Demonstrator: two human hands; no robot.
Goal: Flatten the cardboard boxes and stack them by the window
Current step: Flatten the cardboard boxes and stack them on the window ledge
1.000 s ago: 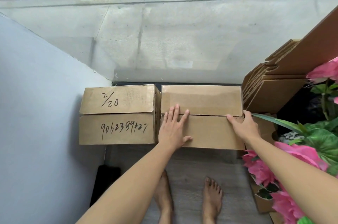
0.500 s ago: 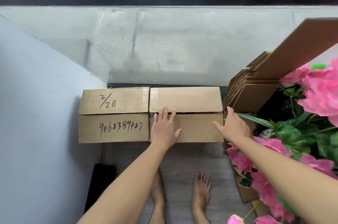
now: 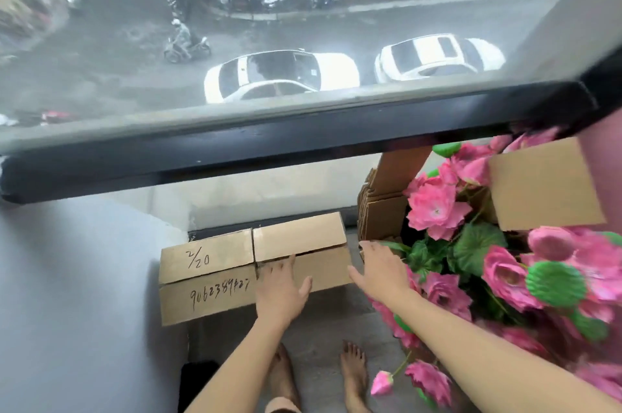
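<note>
Window [image 3: 235, 42]; box [image 3: 207, 274] marked "2/20"

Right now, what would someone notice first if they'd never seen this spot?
Probably the pink flowers with green leaves crowding the right side, bright beside the brown cardboard. Next, two cardboard boxes side by side on the floor under the window: the left box has handwritten numbers, and the left hand rests on the plain box while the right hand reaches beside it.

Two closed boxes [image 3: 255, 264], two hands [image 3: 330, 281], two white cars [image 3: 353, 70].
</note>
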